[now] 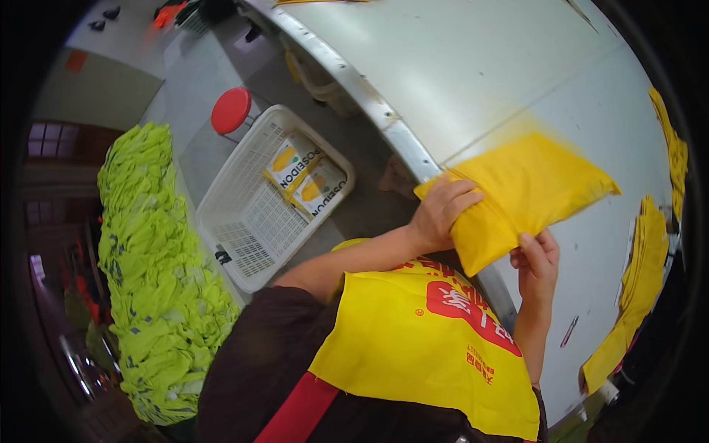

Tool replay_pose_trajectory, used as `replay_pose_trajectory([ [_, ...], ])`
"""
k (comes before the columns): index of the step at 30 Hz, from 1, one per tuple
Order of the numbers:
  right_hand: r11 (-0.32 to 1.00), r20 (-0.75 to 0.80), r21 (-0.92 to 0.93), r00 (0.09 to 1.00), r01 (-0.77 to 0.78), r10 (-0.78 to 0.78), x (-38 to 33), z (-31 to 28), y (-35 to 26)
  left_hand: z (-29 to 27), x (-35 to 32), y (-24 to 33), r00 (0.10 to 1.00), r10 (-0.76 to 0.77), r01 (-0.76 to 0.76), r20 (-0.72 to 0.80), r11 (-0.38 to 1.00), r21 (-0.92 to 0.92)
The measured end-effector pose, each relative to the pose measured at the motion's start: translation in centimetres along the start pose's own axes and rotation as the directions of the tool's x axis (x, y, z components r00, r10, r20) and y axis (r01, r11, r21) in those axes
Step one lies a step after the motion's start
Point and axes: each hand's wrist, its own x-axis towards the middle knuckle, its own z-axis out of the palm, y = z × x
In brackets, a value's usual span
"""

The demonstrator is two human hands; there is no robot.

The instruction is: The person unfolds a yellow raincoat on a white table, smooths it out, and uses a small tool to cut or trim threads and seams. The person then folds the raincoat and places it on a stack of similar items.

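Note:
A folded yellow cloth (543, 184), shaped like a flat rectangular packet, is held up over the near edge of the white table. Its far edge is smeared by motion. My left hand (442, 213) is closed on its left side, fingers laid over the top. At the near edge, my right hand (538, 260) pinches the cloth between thumb and fingers. A yellow apron (413, 347) with red and white print covers my front, just below the cloth.
The white table (458, 81) has a metal rim. Left of it, a white plastic basket (277, 244) holds white-and-yellow packages (306, 177). Nearby are a red-topped stool (232, 109) and a long heap of lime-green garments (151, 280). Yellow fabric strips (636, 288) and a small pen-like tool (569, 331) lie right.

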Motion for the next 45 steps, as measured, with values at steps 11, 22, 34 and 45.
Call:
replay_pose_trajectory([
  [11, 0.972, -0.017, -0.212, 0.995, -0.102, 0.101, 2.5, 13.0, 8.1, -26.4, -13.1, -6.2, 0.427, -0.854, 0.524, 0.299, -0.036, -0.851],
  [22, 0.781, 0.297, -0.621, 0.905, -0.06, 0.305, 12.8, 36.3, 23.8, -34.7, -36.2, -17.6, -0.259, -0.965, 0.511, 0.041, -0.173, -0.842],
  [34, 0.468, 0.296, -0.859, 0.948, 0.21, 0.117, 11.4, 30.3, 27.3, -33.2, -46.1, -29.9, -0.074, -0.993, 0.986, -0.09, -0.087, 0.144],
  [45, 0.431, -0.706, -0.426, 0.59, -0.796, 0.392, -23.9, 6.2, 45.0, -17.4, -31.0, -16.7, 0.184, -0.619, 0.535, 0.763, 0.714, 0.451],
])
